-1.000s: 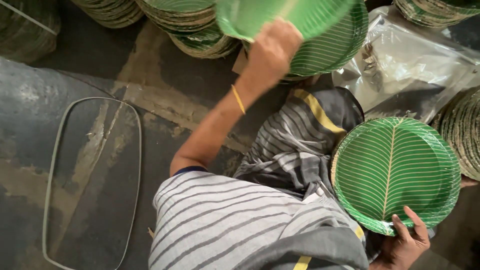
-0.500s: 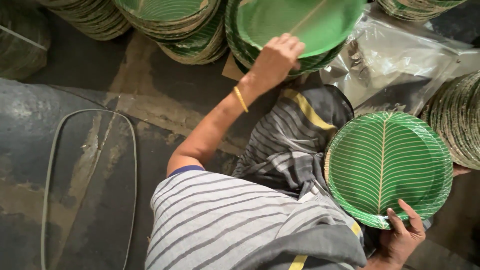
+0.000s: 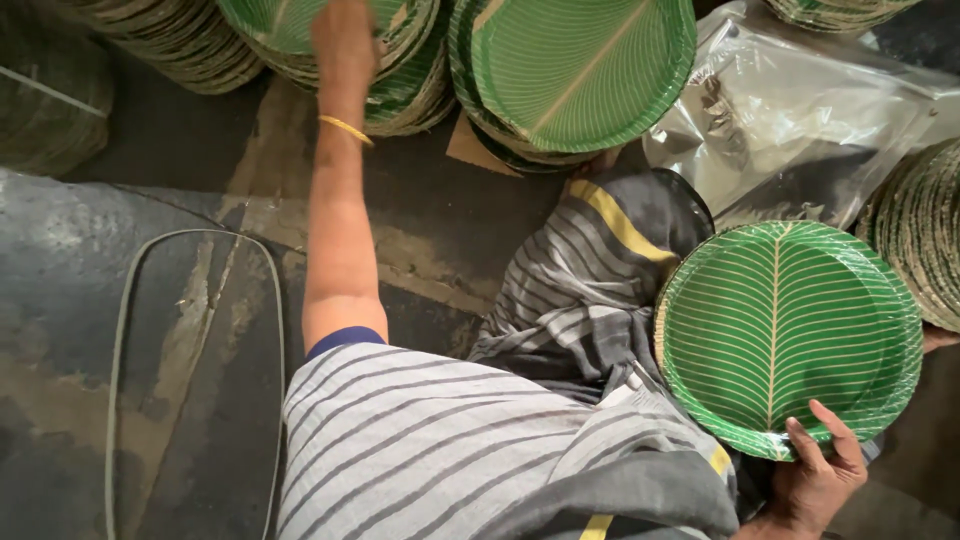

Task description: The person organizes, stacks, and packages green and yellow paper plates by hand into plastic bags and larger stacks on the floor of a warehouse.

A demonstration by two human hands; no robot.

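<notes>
The right hand (image 3: 815, 480) grips the near rim of a green leaf-patterned paper plate (image 3: 790, 335), fingers (image 3: 800, 440) curled over its edge; the plate lies beside the striped grey cloth (image 3: 590, 290). The left hand (image 3: 345, 35) reaches far beyond that cloth onto a stack of similar plates (image 3: 400, 80); how its fingers are set cannot be told. A clear plastic bag (image 3: 800, 110) lies just beyond the held plate.
</notes>
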